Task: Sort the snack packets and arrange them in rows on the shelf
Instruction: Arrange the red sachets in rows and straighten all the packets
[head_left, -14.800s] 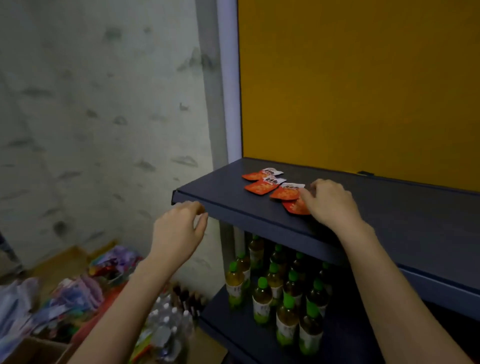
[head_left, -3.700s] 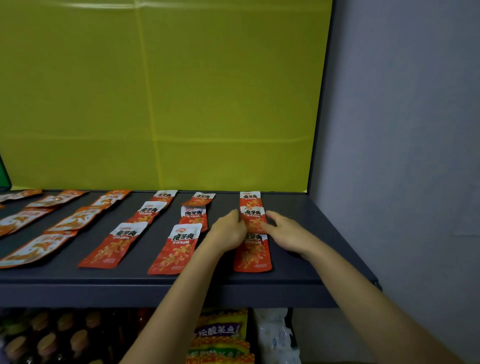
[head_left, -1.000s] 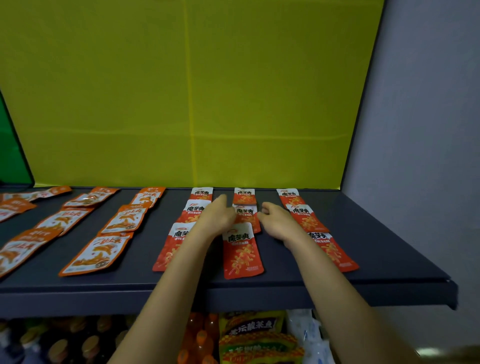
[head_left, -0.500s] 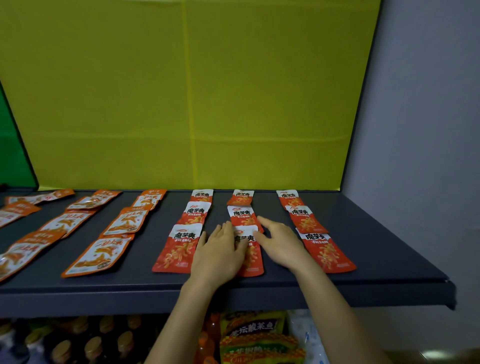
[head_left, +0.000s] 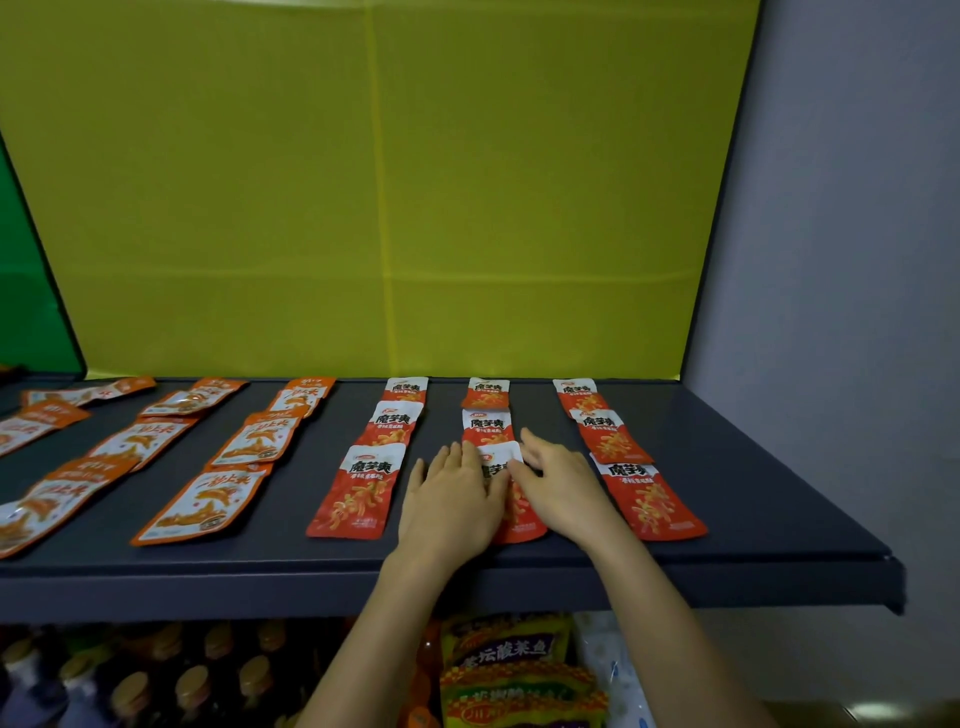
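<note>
Bottles: seen under the shelf at lower left, beside yellow bags.
Shelf: dark, carrying flat rows of packets running front to back.
Left hand: laid flat with fingers spread, palm down; nothing is gripped; the front packet of the middle red row is touched at its left edge.
Right hand: laid open on the same packet's right edge; nothing is clasped.
Red rows: three packets each; left row and right row lie just beside the hands.
Orange packets: placed in slanted rows further left.
Back panel: yellow, set behind the shelf.
</note>
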